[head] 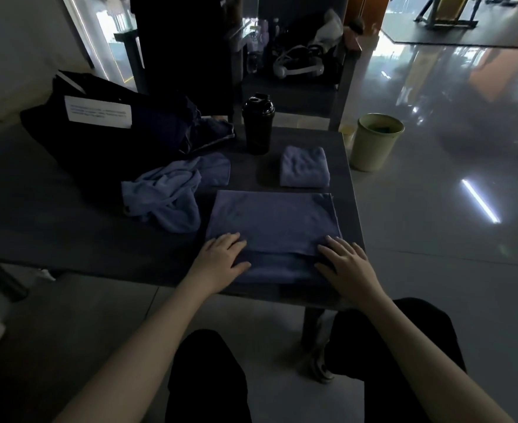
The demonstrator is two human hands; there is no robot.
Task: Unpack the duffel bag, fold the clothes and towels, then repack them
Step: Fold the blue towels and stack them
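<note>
A blue towel (pixel 269 224) lies flat on the dark table (pixel 99 239), folded over so that a lower layer shows along its near edge. My left hand (pixel 221 257) rests palm down on its near left corner and my right hand (pixel 346 264) on its near right corner, fingers spread. Behind it sits a small folded blue towel (pixel 305 167). A crumpled light blue garment (pixel 169 193) lies to the left. The black duffel bag (pixel 105 132) stands open at the back left, with dark blue clothing (pixel 208 135) spilling from it and a white label (pixel 99 112) on its side.
A black shaker bottle (pixel 257 126) stands at the table's far edge. A pale green bin (pixel 375 140) is on the floor right of the table. Behind are a dark shelf unit with white headsets (pixel 297 65) and a shiny tiled floor. My knees are under the table's near edge.
</note>
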